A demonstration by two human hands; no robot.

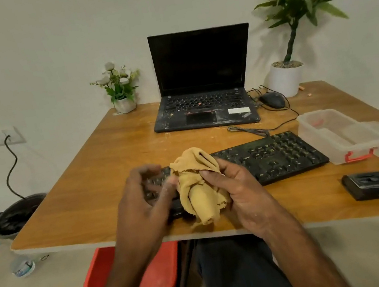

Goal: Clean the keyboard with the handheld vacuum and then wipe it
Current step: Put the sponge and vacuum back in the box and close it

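A black keyboard lies across the near part of the wooden table. Above its left half I hold a crumpled yellow cloth. My right hand grips the cloth from the right, thumb on top. My left hand is at the cloth's left side, its thumb against the fabric and its fingers curled over the keyboard's left end, which is hidden. A black flat device lies at the table's near right; whether it is the handheld vacuum I cannot tell.
A dusty open laptop stands at the back, with a mouse and cables to its right. A clear plastic box sits right of the keyboard. Two potted plants stand at the back. A red bin is under the table.
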